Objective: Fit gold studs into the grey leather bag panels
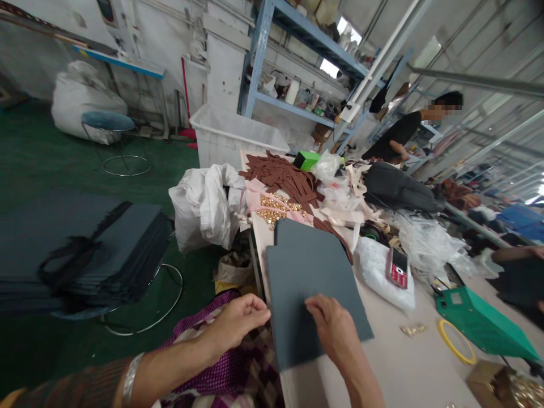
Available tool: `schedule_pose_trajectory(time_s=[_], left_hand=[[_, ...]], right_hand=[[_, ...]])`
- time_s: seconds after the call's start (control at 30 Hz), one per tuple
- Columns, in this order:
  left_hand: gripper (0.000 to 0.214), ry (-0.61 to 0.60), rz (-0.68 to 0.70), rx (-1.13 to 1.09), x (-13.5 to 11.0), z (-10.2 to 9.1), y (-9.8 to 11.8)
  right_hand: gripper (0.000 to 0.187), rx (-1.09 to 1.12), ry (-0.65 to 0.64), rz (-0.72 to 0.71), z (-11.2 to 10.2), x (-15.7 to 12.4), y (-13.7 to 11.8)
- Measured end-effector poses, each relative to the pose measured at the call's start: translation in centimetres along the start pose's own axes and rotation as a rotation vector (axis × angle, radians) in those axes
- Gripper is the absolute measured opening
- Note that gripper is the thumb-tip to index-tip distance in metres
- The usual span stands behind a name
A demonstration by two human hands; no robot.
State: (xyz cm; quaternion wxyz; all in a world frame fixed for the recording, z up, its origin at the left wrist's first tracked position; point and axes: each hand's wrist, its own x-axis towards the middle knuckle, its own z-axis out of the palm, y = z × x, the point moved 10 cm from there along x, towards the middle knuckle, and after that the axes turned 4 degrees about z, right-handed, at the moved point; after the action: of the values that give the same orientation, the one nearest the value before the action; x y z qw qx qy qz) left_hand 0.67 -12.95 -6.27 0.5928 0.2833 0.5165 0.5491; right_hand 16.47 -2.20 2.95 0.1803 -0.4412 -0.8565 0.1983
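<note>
Far left, dark sheets point(117, 249) sit stacked | left hand point(244, 317), fingers curled, grip unclear, is just beside a dark panel's point(308, 272) left edge | panel lies on the table point(391, 357), overlapping a second panel point(312, 231) | right hand point(335, 328), fingers bent, hold unclear, is over its lower half | red phone point(398, 267) rests on white packet point(376, 275)

A workshop: cut dark panels point(314, 272) lie under the right hand point(335, 328), a thick stack of similar sheets point(136, 226) sits left of the left hand point(244, 318), and brown strips point(280, 175) and loose gold pieces point(270, 216) crowd the surface point(403, 362) ahead of both. Blue steel shelving point(260, 56) rises beyond; far right of the hands, blurred, are probably more work areas point(518, 221) under roof beams point(480, 80)
</note>
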Motion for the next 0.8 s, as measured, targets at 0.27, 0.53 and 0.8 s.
schedule_pose_trajectory(time_s=[0.27, 0.53, 0.8], left_hand=[[0.045, -0.205, 0.054, -0.117, -2.6, 3.9, 0.1], [0.044, -0.213, -0.121, -0.071, -2.7, 5.5, -0.4], [0.050, -0.111, -0.207, -0.014, -2.2, 4.5, -3.5]], right_hand=[[0.020, 0.522, -0.168, 0.363, 2.1, -5.2, 2.0], [0.027, 0.839, -0.196, 0.432, 4.6, -4.8, 1.8], [0.019, 0.803, -0.227, 0.389, 4.8, -5.0, 1.5]])
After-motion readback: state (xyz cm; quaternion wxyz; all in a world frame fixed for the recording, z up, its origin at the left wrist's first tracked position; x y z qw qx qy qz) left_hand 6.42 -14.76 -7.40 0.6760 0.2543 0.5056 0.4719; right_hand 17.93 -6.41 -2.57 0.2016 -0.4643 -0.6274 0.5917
